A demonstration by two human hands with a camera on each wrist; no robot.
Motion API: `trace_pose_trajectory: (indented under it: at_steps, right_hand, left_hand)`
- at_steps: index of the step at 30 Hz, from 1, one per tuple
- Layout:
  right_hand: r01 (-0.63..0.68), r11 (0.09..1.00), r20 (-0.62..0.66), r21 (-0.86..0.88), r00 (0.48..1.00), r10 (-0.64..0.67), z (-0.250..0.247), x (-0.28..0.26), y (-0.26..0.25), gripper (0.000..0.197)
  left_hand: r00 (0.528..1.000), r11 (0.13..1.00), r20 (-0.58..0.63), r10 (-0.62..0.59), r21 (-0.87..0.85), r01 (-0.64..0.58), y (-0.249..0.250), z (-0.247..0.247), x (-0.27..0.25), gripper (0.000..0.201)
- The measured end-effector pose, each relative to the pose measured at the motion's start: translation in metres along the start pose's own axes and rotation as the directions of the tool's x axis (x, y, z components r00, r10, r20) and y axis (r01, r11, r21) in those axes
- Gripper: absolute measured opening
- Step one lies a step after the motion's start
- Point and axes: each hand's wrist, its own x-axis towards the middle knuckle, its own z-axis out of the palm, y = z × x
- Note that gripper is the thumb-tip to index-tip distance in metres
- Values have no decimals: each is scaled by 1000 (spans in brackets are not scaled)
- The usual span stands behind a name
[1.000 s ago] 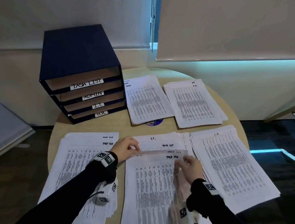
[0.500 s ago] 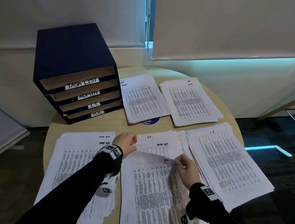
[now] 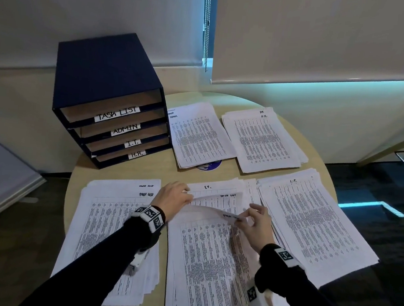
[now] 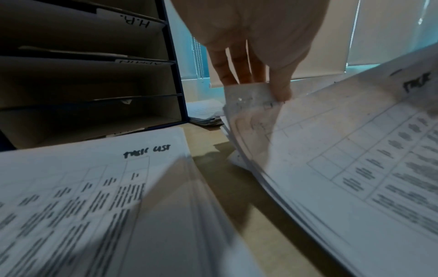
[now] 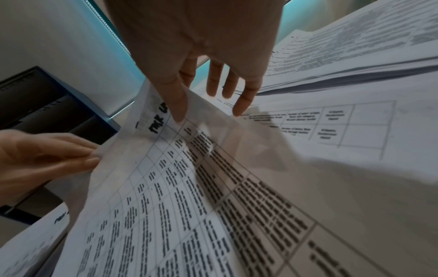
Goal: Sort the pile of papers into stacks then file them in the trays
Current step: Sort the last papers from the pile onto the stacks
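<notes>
I see both hands pinching the top sheet (image 3: 208, 246): left hand (image 3: 173, 197) (far-left corner), right hand (image 3: 256, 222) (far-right corner).

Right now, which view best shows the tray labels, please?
The head view: all four tray labels face the camera, readable. The left wrist view shows the labels upside down, only H.R. clear. The right wrist view shows only dark trays.
</notes>
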Motion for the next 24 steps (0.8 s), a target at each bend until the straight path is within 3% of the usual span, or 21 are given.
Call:
trace_pose_trajectory:
  at_steps: [1,3,6,10,13,14,17,21,24]
  right_hand:
    - [-7,1000,-1,6,1000,7,0,2,1,24]
    - [-14,999,14,32,1000,13,1,6,3,20]
    - [-18,995,33,102,999,15,3,8,2,14]
    - [-54,980,66,190,997,43,4,3,-1,15]
    - [-46,979,53,199,998,36,3,0,-2,17]
    - [-49,979,54,199,998,39,2,-1,-3,17]
    - [-86,973,50,213,996,77,0,-5,-3,19]
    - [-145,961,22,235,989,143,-1,-7,1,43]
    - [-126,979,67,160,991,116,0,-6,1,24]
  left_hand:
    - [999,999,-49,10,-44,-12,-1,2,-3,14]
    - [1000,978,0,-26,-209,25,1,-1,-10,15]
    - [978,919,184,-97,-361,159,3,-6,-15,17]
    - [911,771,260,-320,-487,410,10,-7,-2,39]
    - [864,744,268,-426,-439,503,11,2,8,18]
    - [865,759,278,-417,-417,500,11,3,10,7]
    - [874,830,326,-360,-316,460,11,2,16,25]
    - [913,916,269,-308,-175,361,16,-5,20,20]
    - [939,947,228,-259,-133,293,17,-7,20,19]
